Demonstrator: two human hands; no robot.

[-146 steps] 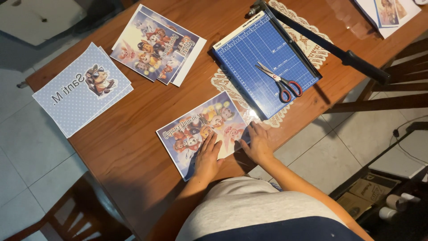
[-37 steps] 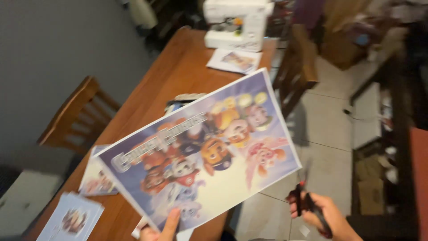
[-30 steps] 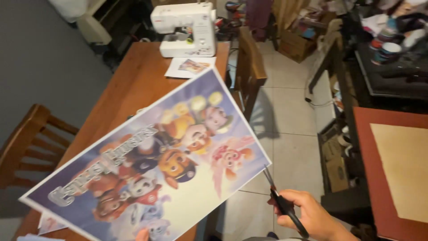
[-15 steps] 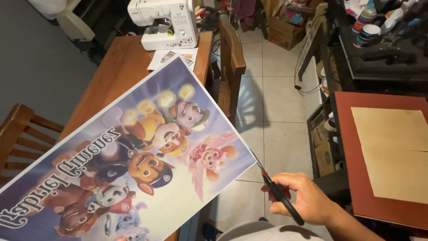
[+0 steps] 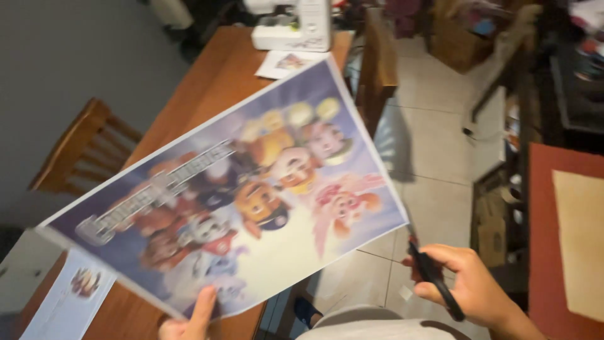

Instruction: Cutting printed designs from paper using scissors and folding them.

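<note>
head view: the left hand (image 5: 189, 318) at 7 o'clock pinches the bottom edge of a big glossy paper print with bright cartoon dogs (image 5: 245, 189), thumb on top, and holds it up over the brown wooden table (image 5: 207, 82). the right hand (image 5: 469, 286) at 4 o'clock has its fingers curled through black-handled scissors (image 5: 431, 277), tip touching the print's corner at 3 o'clock. i cannot tell if the blades are apart. i think it cuts best with the sheet held flat and tight, using small slow snips along the white edge.
</note>
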